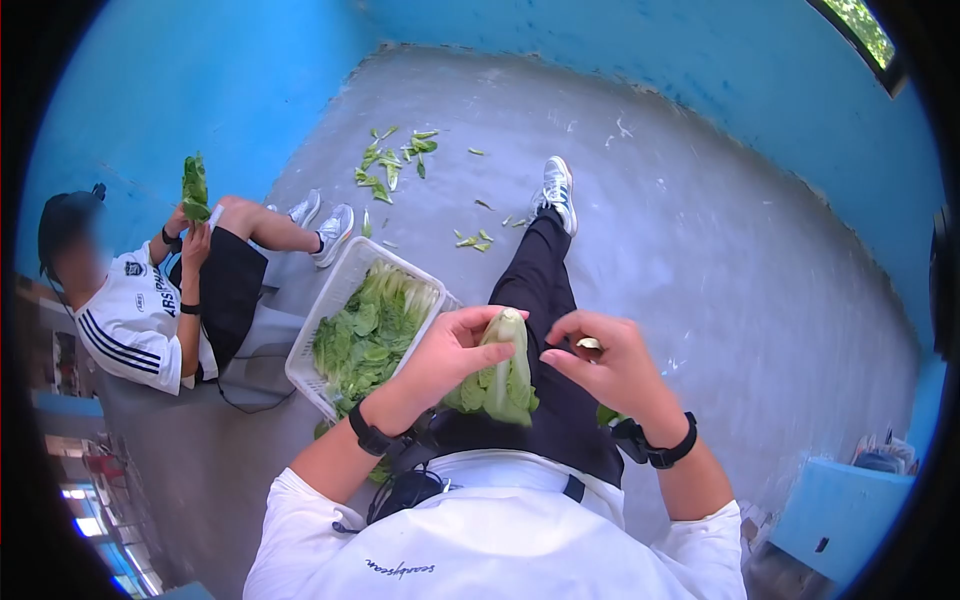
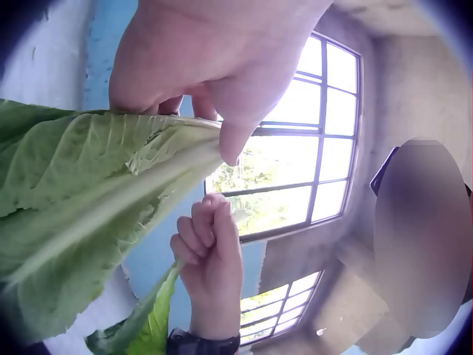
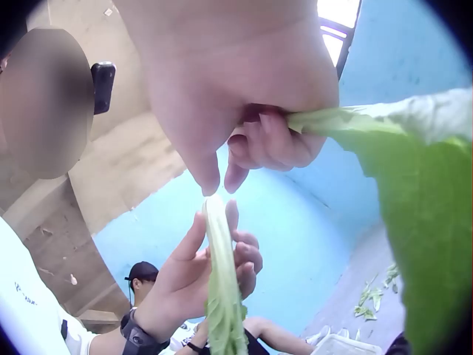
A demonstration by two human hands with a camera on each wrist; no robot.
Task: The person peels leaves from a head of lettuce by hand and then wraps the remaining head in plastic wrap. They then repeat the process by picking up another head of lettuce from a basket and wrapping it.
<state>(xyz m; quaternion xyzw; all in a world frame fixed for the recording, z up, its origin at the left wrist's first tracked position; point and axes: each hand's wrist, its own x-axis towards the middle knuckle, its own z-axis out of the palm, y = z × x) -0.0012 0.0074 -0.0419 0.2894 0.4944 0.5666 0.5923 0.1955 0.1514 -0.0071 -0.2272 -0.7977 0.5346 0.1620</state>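
My left hand (image 1: 465, 345) holds a head of romaine lettuce (image 1: 507, 380) over my lap, thumb on one side near the pale stem end and fingers on the other. In the left wrist view the lettuce (image 2: 81, 200) spreads its ribbed leaves to the left. My right hand (image 1: 612, 365) is a short way to the right of the stem end. Its curled lower fingers grip a loose green leaf (image 3: 421, 200), which hangs out past the little finger. In the right wrist view, its thumb and index fingertips come close above the lettuce's pale end (image 3: 214, 211).
A white plastic basket (image 1: 330, 285) full of lettuce stands left of my legs. Torn leaves (image 1: 385, 165) lie scattered on the grey floor ahead. At the left, another seated person (image 1: 150, 310) holds up a green leafy piece (image 1: 195, 188). Blue walls (image 1: 620, 50) enclose the floor.
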